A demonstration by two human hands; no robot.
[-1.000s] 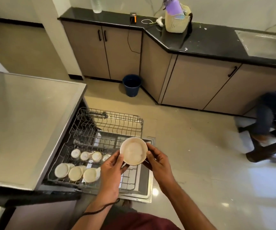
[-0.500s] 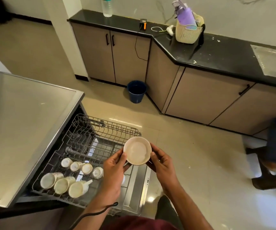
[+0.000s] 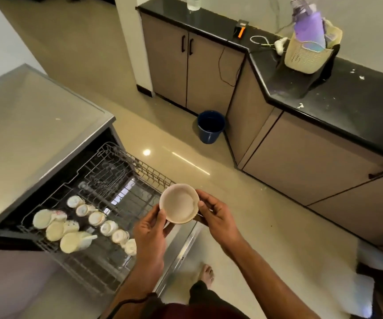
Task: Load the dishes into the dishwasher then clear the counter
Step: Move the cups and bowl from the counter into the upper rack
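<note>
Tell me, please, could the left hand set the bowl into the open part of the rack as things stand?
Probably yes: the left hand holds the bowl just above the rack, whose far half looks free of cups.

You stood on a shiny beige floor (image 3: 243, 222) with a bright spot of light (image 3: 146, 152) on it. Brown cupboards (image 3: 192, 72) ran along the wall under a black top (image 3: 338, 93). A dark blue bucket (image 3: 210, 126) sat on the floor by the cupboards. A pale basket (image 3: 305, 57) with a purple bottle (image 3: 308, 26) in it stood on the black top.
</note>
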